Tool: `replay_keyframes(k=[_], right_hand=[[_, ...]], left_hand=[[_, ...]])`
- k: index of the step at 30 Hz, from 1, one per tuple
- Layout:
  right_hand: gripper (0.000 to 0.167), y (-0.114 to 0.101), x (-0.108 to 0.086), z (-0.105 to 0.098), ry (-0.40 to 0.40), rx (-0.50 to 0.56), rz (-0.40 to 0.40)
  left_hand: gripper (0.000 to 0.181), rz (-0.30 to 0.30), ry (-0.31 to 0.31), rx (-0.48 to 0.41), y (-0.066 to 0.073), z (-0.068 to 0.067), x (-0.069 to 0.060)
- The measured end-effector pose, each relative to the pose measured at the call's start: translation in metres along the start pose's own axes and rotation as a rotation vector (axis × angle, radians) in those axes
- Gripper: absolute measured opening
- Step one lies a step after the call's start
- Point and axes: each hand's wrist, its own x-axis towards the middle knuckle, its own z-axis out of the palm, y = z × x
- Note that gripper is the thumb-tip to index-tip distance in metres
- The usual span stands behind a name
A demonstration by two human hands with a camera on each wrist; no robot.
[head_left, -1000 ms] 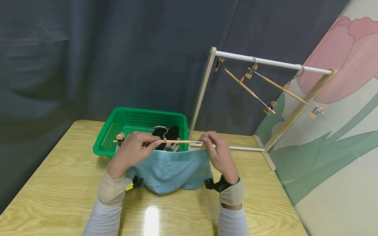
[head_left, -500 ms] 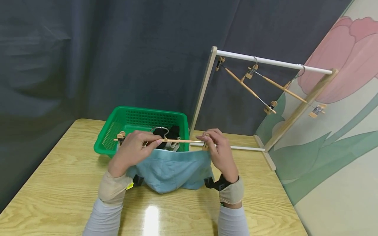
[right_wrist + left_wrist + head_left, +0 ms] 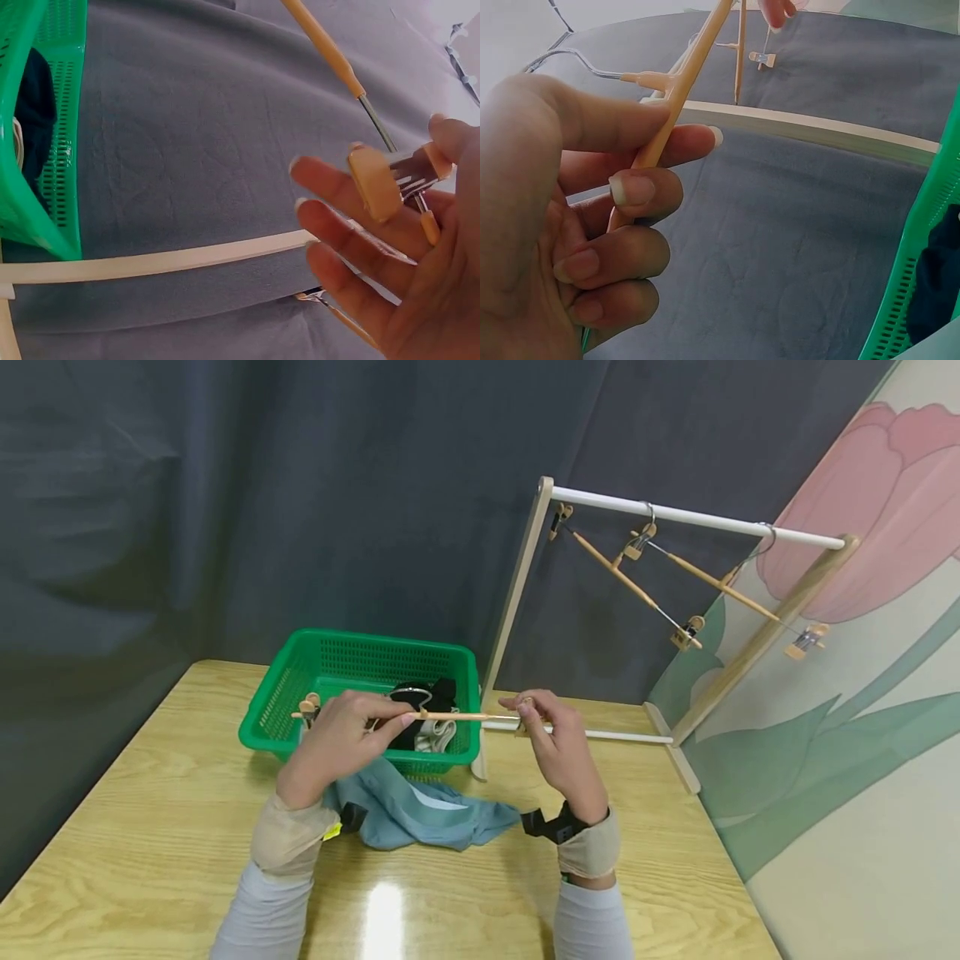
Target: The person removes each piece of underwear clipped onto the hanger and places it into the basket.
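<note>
My left hand grips the wooden bar of a clip hanger, fingers curled round it beside the hook in the left wrist view. At the bar's other end my right hand pinches the hanger's right clip between thumb and fingers. No cloth sits in that clip. Blue underpants droop below the bar, crumpled, with their right side low over the table. Their upper left part is hidden behind my left hand, so I cannot tell how it is held. The left clip shows past that hand.
A green basket holding black and white cloth stands just behind the hanger. To the right is a rack with a white rail. Two clip hangers hang from it. A painted wall borders the wooden table.
The right side of the underpants' waistband has come away from the right clip and dropped towards the table. Both hands stay at nearly the same spots on the hanger.
</note>
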Motion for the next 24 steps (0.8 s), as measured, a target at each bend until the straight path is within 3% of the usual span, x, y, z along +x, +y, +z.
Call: replay_keyframes(k=[4, 8, 10, 14, 19, 21, 24], right_hand=[[0.021, -0.005, -0.001, -0.002, 0.066, -0.023, -0.032], [0.027, -0.016, 0.001, 0.001, 0.154, -0.021, -0.168], [0.03, -0.023, 0.002, 0.006, 0.158, -0.028, -0.241], [0.034, -0.035, 0.001, 0.02, 0.021, -0.096, -0.263], [0.035, -0.042, -0.005, 0.032, -0.21, -0.289, -0.126], [0.03, -0.041, -0.004, 0.034, -0.265, -0.301, -0.081], [0.025, -0.036, -0.003, 0.035, -0.285, -0.272, -0.058]], left_hand=[[0.015, -0.004, -0.023, 0.003, 0.003, 0.002, 0.002], [0.015, -0.013, -0.04, 0.016, 0.007, 0.004, 0.003], [0.014, -0.009, -0.041, 0.03, 0.008, 0.006, 0.004], [0.012, 0.009, -0.044, 0.051, 0.01, 0.012, 0.004], [0.015, 0.03, -0.07, 0.06, 0.012, 0.02, 0.005], [0.017, 0.027, -0.081, 0.078, 0.013, 0.022, 0.005], [0.021, 0.012, -0.089, 0.109, 0.015, 0.02, 0.005]])
